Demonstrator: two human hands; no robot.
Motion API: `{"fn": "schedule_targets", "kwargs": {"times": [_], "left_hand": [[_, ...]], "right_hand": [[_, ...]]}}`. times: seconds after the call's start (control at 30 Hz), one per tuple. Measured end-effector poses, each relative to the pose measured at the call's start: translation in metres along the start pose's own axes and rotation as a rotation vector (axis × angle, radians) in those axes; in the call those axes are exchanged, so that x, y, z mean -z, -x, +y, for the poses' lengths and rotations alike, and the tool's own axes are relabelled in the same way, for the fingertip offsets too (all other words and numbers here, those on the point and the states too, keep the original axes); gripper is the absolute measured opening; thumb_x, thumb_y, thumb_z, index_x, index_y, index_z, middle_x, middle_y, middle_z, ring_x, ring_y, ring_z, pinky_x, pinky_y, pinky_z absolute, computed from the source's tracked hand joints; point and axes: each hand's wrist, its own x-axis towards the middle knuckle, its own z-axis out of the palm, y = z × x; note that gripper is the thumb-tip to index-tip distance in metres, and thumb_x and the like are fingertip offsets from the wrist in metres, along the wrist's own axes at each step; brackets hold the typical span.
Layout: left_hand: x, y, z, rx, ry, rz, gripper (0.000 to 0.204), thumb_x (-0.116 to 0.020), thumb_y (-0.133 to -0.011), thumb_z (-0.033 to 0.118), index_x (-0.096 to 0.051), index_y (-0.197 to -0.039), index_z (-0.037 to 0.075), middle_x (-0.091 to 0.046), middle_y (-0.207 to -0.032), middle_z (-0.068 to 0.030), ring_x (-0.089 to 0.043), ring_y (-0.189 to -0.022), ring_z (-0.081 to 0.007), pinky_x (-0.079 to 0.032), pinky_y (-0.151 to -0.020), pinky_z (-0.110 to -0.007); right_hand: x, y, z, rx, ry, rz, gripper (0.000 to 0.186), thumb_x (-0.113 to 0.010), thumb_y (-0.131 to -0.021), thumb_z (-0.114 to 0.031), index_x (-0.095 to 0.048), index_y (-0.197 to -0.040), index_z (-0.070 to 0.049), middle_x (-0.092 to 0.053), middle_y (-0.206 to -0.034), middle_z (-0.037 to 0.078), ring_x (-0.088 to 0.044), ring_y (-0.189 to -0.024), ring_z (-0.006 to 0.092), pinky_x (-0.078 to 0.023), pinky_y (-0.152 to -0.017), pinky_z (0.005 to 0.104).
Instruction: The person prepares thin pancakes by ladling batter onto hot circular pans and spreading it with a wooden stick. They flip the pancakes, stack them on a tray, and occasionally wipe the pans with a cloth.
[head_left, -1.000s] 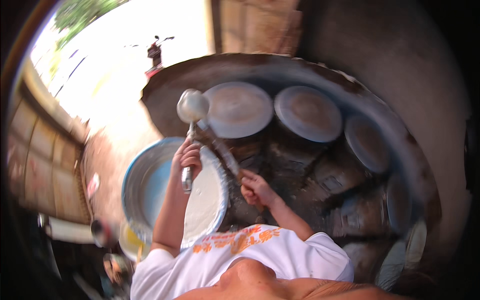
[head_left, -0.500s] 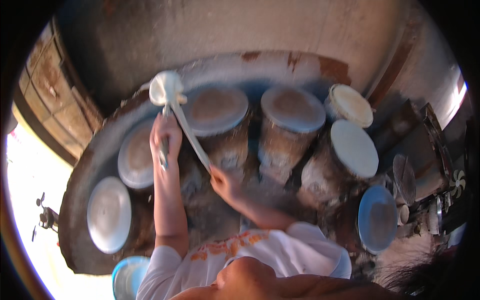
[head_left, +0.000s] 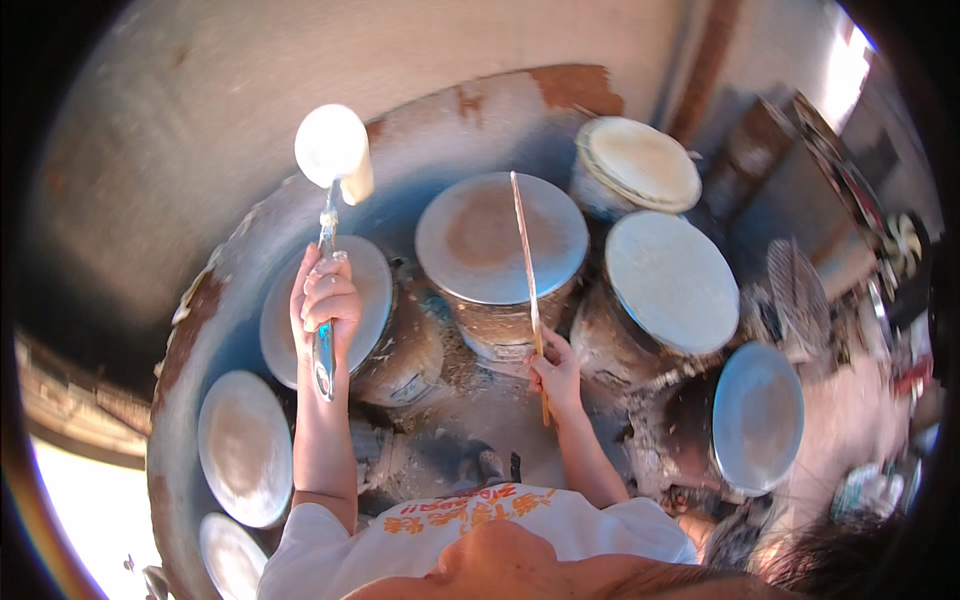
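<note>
My left hand (head_left: 328, 300) is wrapped round the metal handle of a ladle (head_left: 332, 145). Its bowl, bright white, is raised, and a white coating hangs at its side. White smears show on the fingers and the handle. In my right hand (head_left: 556, 374) is a thin wooden stick (head_left: 527, 245), pinched near its lower end and pointing up, coated pale on its upper part. The stick appears over a round griddle (head_left: 490, 225) with a brown-stained middle; whether it touches cannot be told. Behind my left hand lies another round griddle (head_left: 374, 290).
A griddle with an even white top (head_left: 672, 282) stands to the right, with a pale-topped round container (head_left: 640, 165) behind it. More griddles (head_left: 245, 450) curve round the left, and a bluish one (head_left: 758, 420) is at the right. A wire rack (head_left: 797, 290) leans beyond it.
The stick has come away from the ladle and moved right with my right hand. The ladle stays raised in my left hand. My view has turned toward the right.
</note>
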Motion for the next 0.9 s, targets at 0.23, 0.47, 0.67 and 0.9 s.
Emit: {"fn": "schedule_targets", "kwargs": {"times": [0.23, 0.47, 0.67, 0.9], "left_hand": [[0.082, -0.114, -0.014, 0.276, 0.123, 0.175, 0.035, -0.042, -0.097, 0.022, -0.038, -0.068, 0.003, -0.039, -0.054, -0.0023, -0.041, -0.034, -0.01, -0.037, -0.027, -0.022], [0.204, -0.159, 0.0, 0.285, -0.31, 0.621, 0.018, -0.052, -0.095, 0.024, -0.056, -0.109, 0.014, -0.039, -0.059, 0.0016, -0.039, -0.04, -0.0086, -0.037, -0.035, -0.021], [0.214, -0.17, -0.012, 0.257, -1.969, 0.753, 0.055, -0.057, -0.09, 0.012, -0.039, -0.14, 0.027, -0.055, -0.073, -0.0015, -0.038, -0.04, -0.0065, -0.036, -0.035, -0.025], [0.251, -0.207, 0.088, -0.004, -3.291, 0.217, 0.056, -0.058, -0.086, 0.017, -0.041, -0.137, 0.036, -0.063, -0.083, -0.0103, -0.062, -0.065, -0.0252, -0.05, -0.056, -0.038]], "right_hand": [[0.049, -0.041, -0.047, 0.142, 0.006, 0.196, 0.054, -0.048, -0.083, 0.007, -0.041, -0.135, -0.009, -0.057, -0.091, 0.007, -0.046, -0.059, 0.0084, -0.036, -0.043, 0.0197], [0.049, -0.093, 0.028, 0.259, 0.106, 0.357, 0.052, -0.061, -0.069, 0.008, -0.057, -0.12, 0.002, -0.061, -0.09, 0.008, -0.057, -0.069, 0.013, -0.049, -0.06, 0.0267], [0.059, -0.107, 0.023, 0.345, 0.349, 0.451, 0.048, -0.061, -0.069, 0.007, -0.057, -0.116, 0.002, -0.056, -0.101, 0.008, -0.054, -0.083, 0.0149, -0.047, -0.074, 0.0289], [0.017, -0.132, 0.006, 0.462, 0.83, 0.434, 0.041, -0.056, -0.071, 0.005, -0.057, -0.112, 0.001, -0.053, -0.103, 0.016, -0.05, -0.097, 0.0349, -0.043, -0.083, 0.0388]]}}
